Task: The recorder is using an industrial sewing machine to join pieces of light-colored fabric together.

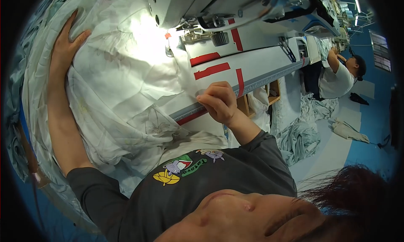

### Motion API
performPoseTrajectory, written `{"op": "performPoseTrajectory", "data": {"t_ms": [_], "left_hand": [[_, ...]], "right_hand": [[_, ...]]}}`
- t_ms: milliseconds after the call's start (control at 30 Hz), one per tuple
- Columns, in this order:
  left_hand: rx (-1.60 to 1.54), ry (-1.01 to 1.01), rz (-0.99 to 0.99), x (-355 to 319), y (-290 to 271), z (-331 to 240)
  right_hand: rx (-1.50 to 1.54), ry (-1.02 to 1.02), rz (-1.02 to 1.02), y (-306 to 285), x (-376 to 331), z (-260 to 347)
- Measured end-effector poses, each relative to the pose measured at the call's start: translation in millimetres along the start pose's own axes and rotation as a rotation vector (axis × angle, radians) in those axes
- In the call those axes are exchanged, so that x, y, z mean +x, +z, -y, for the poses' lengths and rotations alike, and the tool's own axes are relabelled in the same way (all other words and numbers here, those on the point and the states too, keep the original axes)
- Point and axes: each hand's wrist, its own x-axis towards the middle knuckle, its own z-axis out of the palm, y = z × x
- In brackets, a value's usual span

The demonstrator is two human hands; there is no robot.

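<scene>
My left hand (67, 42) lies spread on a large sheet of thin white fabric (118, 82) with a faint floral pattern, its fingers pointing away from me. The fabric is bunched in folds towards my body and runs under the lit needle area of a white sewing machine (181, 6). A presser foot (169, 50) stands at the fabric's right side. My right hand (219, 101) is closed, its fingers curled in, just over the front edge of the machine bed (261, 63). Nothing shows in it, and it is apart from the fabric.
Red tape strips (212, 70) mark the bed, and a measuring scale (269, 75) runs along its front edge. A wooden drawer (274, 90) is below. Pale green cloth (299, 139) lies heaped on the floor at right. Another person (336, 75) sits at work farther right.
</scene>
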Motion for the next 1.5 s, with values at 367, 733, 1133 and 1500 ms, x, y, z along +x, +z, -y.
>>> {"op": "performPoseTrajectory", "data": {"t_ms": [367,733,1133,1500], "left_hand": [[0.033,0.096,-0.067,40,-1,29],[-0.006,0.11,-0.111,69,6,68],[-0.047,-0.15,-0.032,72,-14,37],[0.836,-0.034,-0.347,-39,-61,-5]], "right_hand": [[0.075,0.129,-0.009,-3,13,-4],[0.074,0.174,0.04,-5,9,-2],[0.093,0.212,0.067,-7,8,0],[0.022,0.265,0.06,0,9,-4]]}}
